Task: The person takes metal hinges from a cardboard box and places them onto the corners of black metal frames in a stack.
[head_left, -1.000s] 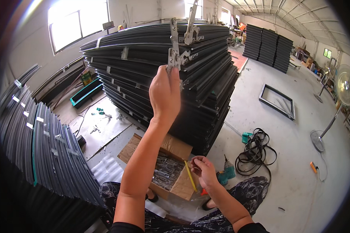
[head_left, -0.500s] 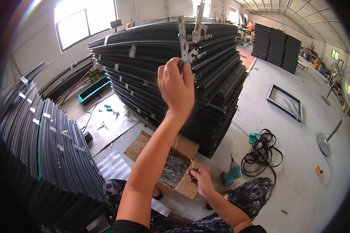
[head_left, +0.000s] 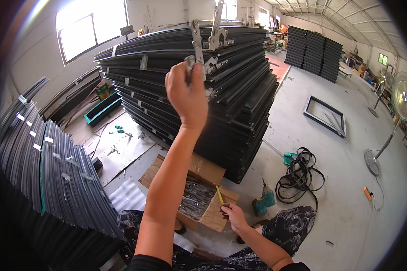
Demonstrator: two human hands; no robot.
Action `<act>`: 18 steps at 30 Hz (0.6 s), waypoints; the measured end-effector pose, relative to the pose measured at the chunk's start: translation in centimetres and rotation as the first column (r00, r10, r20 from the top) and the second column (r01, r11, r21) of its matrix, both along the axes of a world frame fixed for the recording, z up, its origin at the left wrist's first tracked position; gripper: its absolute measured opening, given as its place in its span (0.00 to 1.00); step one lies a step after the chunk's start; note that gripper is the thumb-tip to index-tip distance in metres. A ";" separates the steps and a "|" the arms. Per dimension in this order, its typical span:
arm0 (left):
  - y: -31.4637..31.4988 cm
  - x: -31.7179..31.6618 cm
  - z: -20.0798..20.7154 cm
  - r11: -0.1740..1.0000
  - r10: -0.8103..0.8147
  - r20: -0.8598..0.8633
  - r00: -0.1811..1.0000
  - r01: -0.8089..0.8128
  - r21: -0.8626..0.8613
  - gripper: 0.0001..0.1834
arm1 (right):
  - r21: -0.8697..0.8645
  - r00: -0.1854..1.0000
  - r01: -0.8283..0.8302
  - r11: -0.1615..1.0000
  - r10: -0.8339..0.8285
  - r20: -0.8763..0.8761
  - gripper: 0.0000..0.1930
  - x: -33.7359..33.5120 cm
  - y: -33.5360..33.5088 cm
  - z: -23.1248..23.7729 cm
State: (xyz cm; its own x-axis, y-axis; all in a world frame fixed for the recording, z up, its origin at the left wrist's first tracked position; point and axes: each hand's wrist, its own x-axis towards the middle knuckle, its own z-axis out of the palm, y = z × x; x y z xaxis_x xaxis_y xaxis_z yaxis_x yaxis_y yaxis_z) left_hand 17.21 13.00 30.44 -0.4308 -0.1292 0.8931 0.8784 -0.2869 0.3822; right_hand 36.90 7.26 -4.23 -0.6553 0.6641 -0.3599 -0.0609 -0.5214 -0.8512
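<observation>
My left hand (head_left: 186, 101) is raised at the near corner of a tall stack of black frames (head_left: 244, 140). Its fingers and thumb are closed around a small grey metal piece (head_left: 189, 62), slightly blurred. Just beyond it, a metal hinge arm (head_left: 196, 38) and another long hinge arm (head_left: 216, 27) stick up from the stack. Lower down, my right hand (head_left: 234, 216) pinches a narrow yellow strip (head_left: 220, 195) that resembles a tape measure blade. Below the stack, an open cardboard box (head_left: 215, 216) holds many metal parts in clear plastic (head_left: 196, 198).
A teal cordless drill (head_left: 263, 202) stands right of the box, near a coiled black strap (head_left: 301, 178). Long dark profiles (head_left: 72, 180) are piled at left. A black frame (head_left: 325, 116) lies on the floor, with a standing fan (head_left: 379, 160) farther right.
My left hand has drawn back leftward from the hinge, and a grey metal piece now shows in its fingers. More of the yellow strip shows at my right hand. The whole view has shifted slightly.
</observation>
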 end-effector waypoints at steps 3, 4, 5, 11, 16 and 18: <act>-0.3 0.0 -1.7 0.966 -0.190 0.074 0.979 0.173 0.194 0.06 | 0.002 1.000 0.007 1.000 -0.007 0.009 0.06 0.2 -0.2 0.1; -0.4 0.0 -2.2 0.954 -0.227 0.072 0.971 0.207 0.215 0.05 | 0.008 1.000 0.010 1.000 -0.010 0.011 0.06 0.1 -0.2 0.2; -0.5 -0.1 -2.3 0.954 -0.231 0.067 0.971 0.213 0.212 0.05 | 0.007 1.000 0.014 1.000 -0.014 0.005 0.06 0.0 -0.1 0.3; 0.1 -1.8 -2.0 0.998 0.068 -0.156 0.985 -0.067 0.013 0.08 | -0.031 0.999 0.032 0.999 -0.033 -0.020 0.06 0.2 -0.2 -0.8; 3.7 -0.4 -1.8 0.951 0.274 -0.162 0.948 -0.243 0.190 0.09 | -0.072 0.999 -0.033 0.997 0.033 -0.005 0.05 -1.1 -1.1 -1.1; 3.4 -0.3 -2.4 0.954 0.247 -0.141 0.959 -0.215 0.210 0.10 | -0.070 0.999 -0.032 0.997 0.031 -0.008 0.06 -1.2 -1.3 -0.3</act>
